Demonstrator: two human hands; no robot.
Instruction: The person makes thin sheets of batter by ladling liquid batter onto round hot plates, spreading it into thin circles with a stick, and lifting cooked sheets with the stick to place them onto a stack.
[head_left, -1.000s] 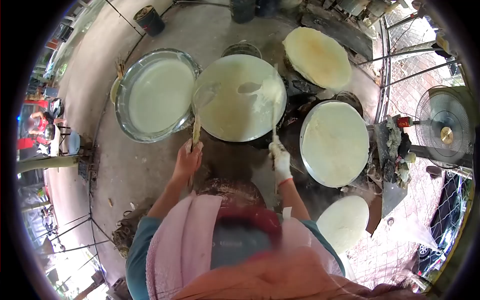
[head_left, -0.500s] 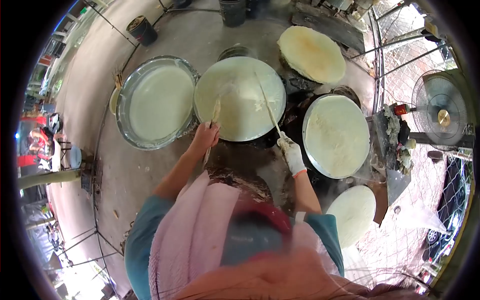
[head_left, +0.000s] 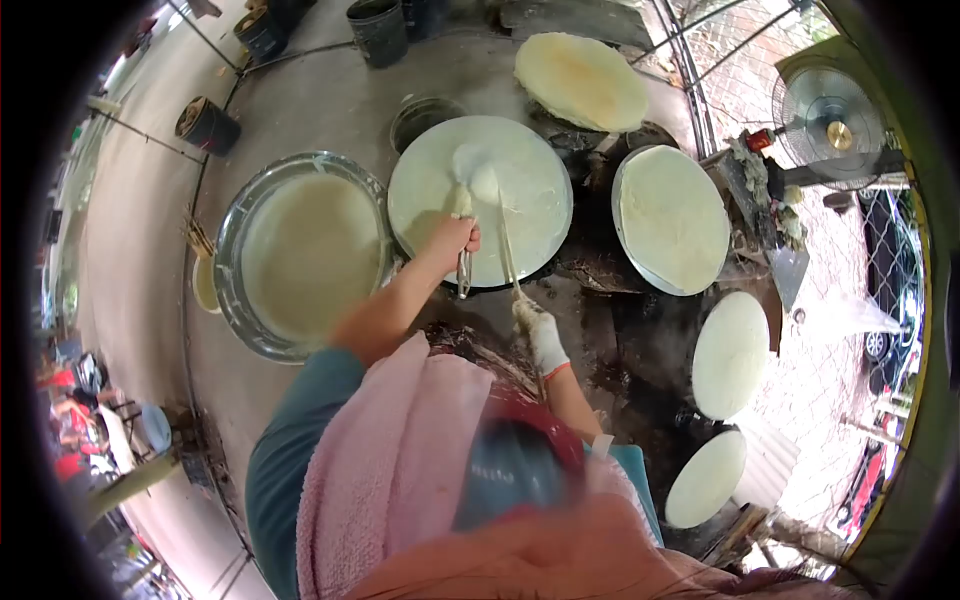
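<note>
My left hand (head_left: 452,244) is bare and wrapped round the handle of a ladle (head_left: 472,163), whose round head lies over the pale batter on the middle pan (head_left: 420,215). My right hand (head_left: 540,335), in a stained white glove with an orange cuff, grips a long stick (head_left: 506,235). The stick's far end, with a pale lump at it, is on the same pan beside the ladle's head. To the left stands a wide metal basin (head_left: 228,275) of pale liquid batter.
Pale round pans or sheets (head_left: 675,220) (head_left: 732,355) (head_left: 706,480) stand on the right, with a yellowish one (head_left: 582,82) behind. A fan (head_left: 828,127) and wire fence are far right. Dark buckets (head_left: 378,32) (head_left: 207,127) stand behind. People are at the far left.
The view has turned to the right. My left hand has moved up over the pan with the ladle. The stick's end has come across to the ladle, and batter covers more of the pan.
</note>
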